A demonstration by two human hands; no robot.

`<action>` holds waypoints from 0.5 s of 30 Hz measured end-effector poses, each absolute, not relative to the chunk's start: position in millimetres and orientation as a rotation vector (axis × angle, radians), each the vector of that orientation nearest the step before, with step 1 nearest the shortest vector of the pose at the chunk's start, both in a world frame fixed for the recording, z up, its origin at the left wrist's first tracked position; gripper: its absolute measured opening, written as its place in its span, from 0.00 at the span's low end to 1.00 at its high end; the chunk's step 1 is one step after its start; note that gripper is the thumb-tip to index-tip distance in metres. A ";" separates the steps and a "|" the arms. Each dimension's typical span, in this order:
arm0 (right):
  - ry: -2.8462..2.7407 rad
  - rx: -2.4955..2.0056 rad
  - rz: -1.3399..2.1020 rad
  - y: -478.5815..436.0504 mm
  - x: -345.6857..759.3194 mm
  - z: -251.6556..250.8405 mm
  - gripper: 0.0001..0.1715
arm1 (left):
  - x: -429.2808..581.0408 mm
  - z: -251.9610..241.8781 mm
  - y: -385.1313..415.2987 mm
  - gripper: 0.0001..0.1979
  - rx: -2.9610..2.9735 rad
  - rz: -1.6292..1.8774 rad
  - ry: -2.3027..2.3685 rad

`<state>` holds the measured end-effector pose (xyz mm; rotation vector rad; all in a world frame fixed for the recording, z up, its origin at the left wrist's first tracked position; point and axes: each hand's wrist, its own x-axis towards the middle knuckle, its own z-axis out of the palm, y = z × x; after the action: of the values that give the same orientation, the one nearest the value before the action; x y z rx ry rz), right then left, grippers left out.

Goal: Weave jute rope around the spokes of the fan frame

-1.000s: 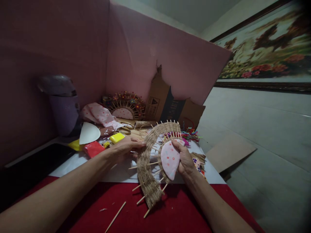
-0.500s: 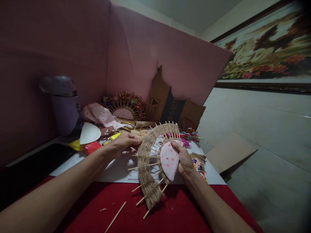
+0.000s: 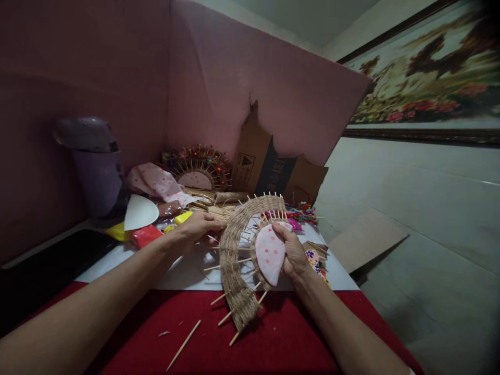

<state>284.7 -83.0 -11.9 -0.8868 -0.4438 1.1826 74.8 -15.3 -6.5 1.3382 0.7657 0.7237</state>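
A half-round woven fan (image 3: 235,271) of brown twine on thin wooden sticks is held tilted above the table. At its centre sits a half-disc covered in pink spotted cloth (image 3: 269,253). My right hand (image 3: 294,252) grips this half-disc, thumb on its front face. Along the outer woven band, my left hand (image 3: 203,227) has its fingers closed at the edge, pinching the band or a stick end there; the exact contact is partly hidden. Stick tips poke out past the twine all round.
Behind stands a similar fan with coloured flowers (image 3: 199,166), beside torn cardboard (image 3: 261,161). To the left are spotted cloth (image 3: 156,182), a white half-disc (image 3: 140,212), red and yellow packets, scissors (image 3: 203,199) and a purple bin (image 3: 97,177). A loose stick (image 3: 183,345) lies on red cloth.
The whole view has shifted slightly. Both hands keep their hold on the woven fan, with almost no other visible movement.
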 end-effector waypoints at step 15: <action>-0.364 -0.870 1.171 -79.2 291.4 -3.6 0.04 | 80.5 -5.8 -24.6 0.10 1.210 0.670 0.608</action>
<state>291.4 -79.2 -3.6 -0.8704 -0.3638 1.1708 80.5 -24.6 -5.8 1.2100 0.6081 0.6696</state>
